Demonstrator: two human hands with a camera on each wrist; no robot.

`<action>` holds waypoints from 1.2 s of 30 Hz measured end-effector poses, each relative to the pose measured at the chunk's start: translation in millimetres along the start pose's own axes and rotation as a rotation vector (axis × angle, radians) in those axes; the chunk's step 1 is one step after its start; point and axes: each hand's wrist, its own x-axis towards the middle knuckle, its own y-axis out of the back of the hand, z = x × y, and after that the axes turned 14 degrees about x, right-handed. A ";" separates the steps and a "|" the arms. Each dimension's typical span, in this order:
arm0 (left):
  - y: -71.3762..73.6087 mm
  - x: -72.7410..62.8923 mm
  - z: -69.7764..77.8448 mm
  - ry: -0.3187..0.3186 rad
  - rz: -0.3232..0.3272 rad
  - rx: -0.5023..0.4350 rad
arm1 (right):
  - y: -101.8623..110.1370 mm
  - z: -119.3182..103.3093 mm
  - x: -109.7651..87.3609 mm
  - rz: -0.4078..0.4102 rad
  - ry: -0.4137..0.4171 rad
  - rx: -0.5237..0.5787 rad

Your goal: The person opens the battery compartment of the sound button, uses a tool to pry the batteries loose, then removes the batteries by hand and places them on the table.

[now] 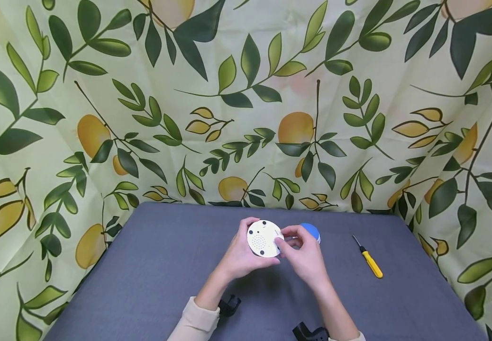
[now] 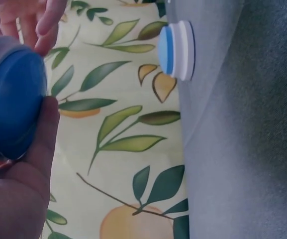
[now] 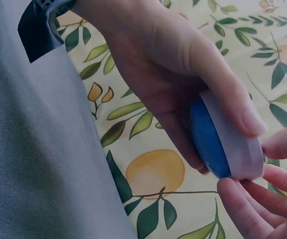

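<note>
My left hand (image 1: 238, 255) grips a round white push button (image 1: 262, 240) by its rim, above the table. Its underside faces the head camera and shows a cluster of small holes and several dark round spots. In the left wrist view, its blue domed top (image 2: 16, 104) points toward that camera. My right hand (image 1: 307, 255) pinches the button's right edge, thumb on the white underside and fingers curled beside it. Right fingertips (image 3: 240, 199) meet the white base in the right wrist view. A second blue-and-white button (image 2: 175, 50) sits on the table behind my right hand.
A yellow-handled screwdriver (image 1: 370, 261) lies on the right of the grey cloth-covered table (image 1: 152, 265), its tip toward the back. Leaf-and-fruit printed fabric (image 1: 246, 118) hangs behind and at both sides. Black straps with mounts (image 1: 312, 332) are on both wrists.
</note>
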 end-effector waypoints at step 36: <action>-19.0 -4.3 1.3 0.001 -0.017 0.099 | -6.6 -0.6 -1.2 0.141 -0.017 -0.212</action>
